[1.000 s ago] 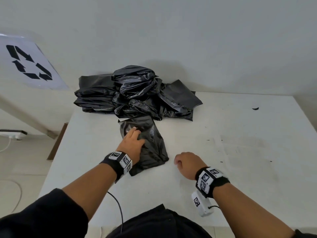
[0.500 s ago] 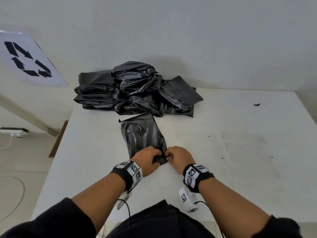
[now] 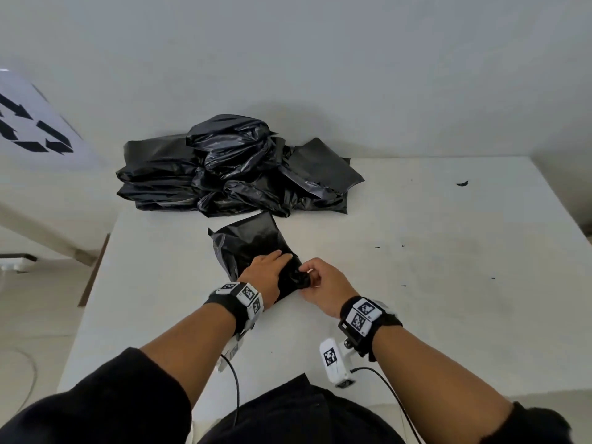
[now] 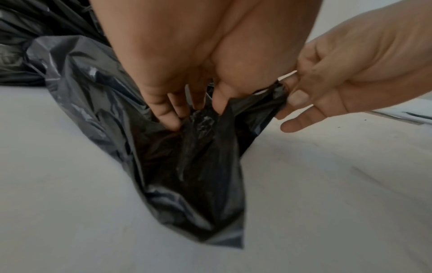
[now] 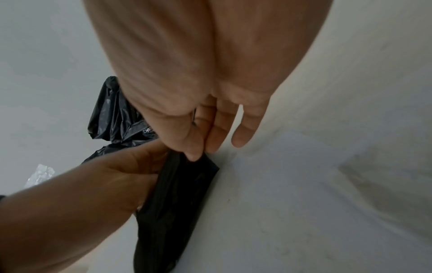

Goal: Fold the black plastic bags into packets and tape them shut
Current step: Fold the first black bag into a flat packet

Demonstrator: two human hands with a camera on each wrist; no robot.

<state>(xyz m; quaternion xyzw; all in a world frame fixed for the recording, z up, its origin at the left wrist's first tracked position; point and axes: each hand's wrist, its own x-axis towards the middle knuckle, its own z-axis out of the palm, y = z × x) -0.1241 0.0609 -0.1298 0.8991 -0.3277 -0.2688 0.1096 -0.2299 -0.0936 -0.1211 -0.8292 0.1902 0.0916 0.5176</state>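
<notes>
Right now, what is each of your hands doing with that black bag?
Left hand: open, fingers pressing down on the black bag.
Right hand: thumb and finger pinching the bag's near edge.

We note glossy black on the single bag (image 3: pixel 253 245) and the heap of bags (image 3: pixel 230 174). White table (image 3: pixel 448 283), dark-flecked. Wristbands (image 3: pixel 365 315) black, with black-and-white checker tags. Black sleeves (image 3: pixel 96 408).
</notes>
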